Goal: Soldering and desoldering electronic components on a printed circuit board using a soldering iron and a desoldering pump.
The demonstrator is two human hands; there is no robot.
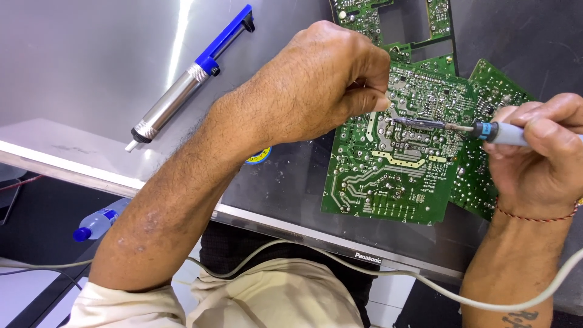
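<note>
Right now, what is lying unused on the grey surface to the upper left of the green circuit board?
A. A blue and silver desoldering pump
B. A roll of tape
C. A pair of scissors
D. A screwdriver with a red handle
A: a desoldering pump with a silver barrel and blue plunger lies on the grey surface, away from both hands, left of the circuit board.

Under your left fingers (370, 100) the green board (388, 182) looks glossy, dotted with shiny solder; your right fingers (546, 124) wrap the iron (480, 129), smooth pale plastic grip, dull metal tip, above a glossy panel (279, 182)
</note>
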